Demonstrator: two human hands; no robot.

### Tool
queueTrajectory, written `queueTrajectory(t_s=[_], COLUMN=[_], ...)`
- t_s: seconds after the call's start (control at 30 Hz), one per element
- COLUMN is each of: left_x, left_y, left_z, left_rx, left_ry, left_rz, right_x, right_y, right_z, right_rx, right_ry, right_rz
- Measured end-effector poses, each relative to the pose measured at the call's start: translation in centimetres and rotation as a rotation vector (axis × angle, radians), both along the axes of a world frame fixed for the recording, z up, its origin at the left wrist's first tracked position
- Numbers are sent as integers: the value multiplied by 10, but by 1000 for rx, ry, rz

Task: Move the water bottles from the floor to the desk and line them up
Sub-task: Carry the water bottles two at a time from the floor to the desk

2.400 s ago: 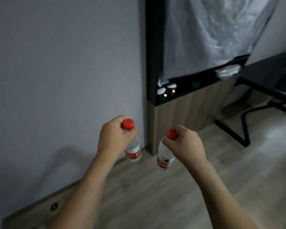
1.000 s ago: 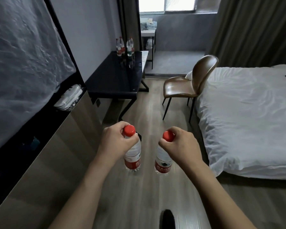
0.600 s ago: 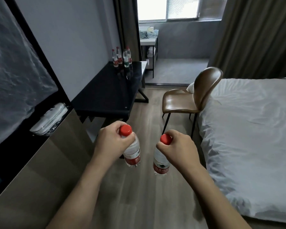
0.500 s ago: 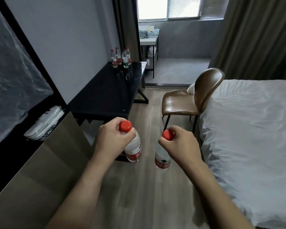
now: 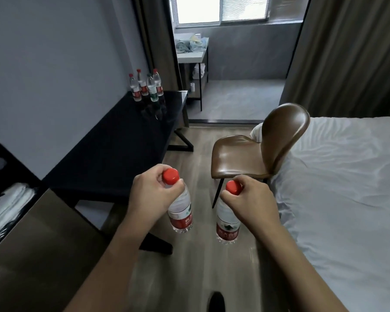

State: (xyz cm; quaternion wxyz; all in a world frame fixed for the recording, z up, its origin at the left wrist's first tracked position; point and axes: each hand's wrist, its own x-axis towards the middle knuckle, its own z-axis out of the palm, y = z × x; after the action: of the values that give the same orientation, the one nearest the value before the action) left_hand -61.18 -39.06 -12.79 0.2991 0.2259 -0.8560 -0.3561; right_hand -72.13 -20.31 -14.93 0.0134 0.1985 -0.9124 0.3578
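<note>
My left hand (image 5: 150, 198) grips a clear water bottle (image 5: 181, 212) by its neck, just under the red cap. My right hand (image 5: 249, 204) holds a second red-capped bottle (image 5: 227, 224) the same way. Both bottles hang upright above the wooden floor, side by side and a little apart. Ahead on the left stands the black desk (image 5: 122, 145). Several water bottles (image 5: 146, 87) stand grouped at its far end by the wall.
A brown leather chair (image 5: 257, 152) stands to the right of the desk, with a white bed (image 5: 338, 188) behind it. A wood-fronted cabinet (image 5: 36, 255) with a dark shelf runs along the left. A strip of wooden floor (image 5: 198, 145) lies between desk and chair.
The view has swung from the wall corner to the room and come closer to the desk. Both hands keep hold of their bottles at the same height.
</note>
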Motion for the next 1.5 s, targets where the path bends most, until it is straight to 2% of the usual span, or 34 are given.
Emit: queueTrajectory(t_s=[0.4,0.67,1.0,1.27,1.5], left_x=[-222,-317,-395,-457,-495], left_y=[-73,-119,-234,-371,-460], left_z=[10,25,24,11,15], left_rx=[-6,29,56,40,51], left_ry=[-6,6,4,-42,1], left_rz=[5,85,189,130,107], right_x=[-228,-348,-442,-498,-539], right_y=[-69,-131,-266,-400,-481], right_z=[18,23,25,12,21], right_rx=[-21,-4,-19,5,-15], right_ry=[8,11,7,-20,6], right_rz=[39,186,277,234,156])
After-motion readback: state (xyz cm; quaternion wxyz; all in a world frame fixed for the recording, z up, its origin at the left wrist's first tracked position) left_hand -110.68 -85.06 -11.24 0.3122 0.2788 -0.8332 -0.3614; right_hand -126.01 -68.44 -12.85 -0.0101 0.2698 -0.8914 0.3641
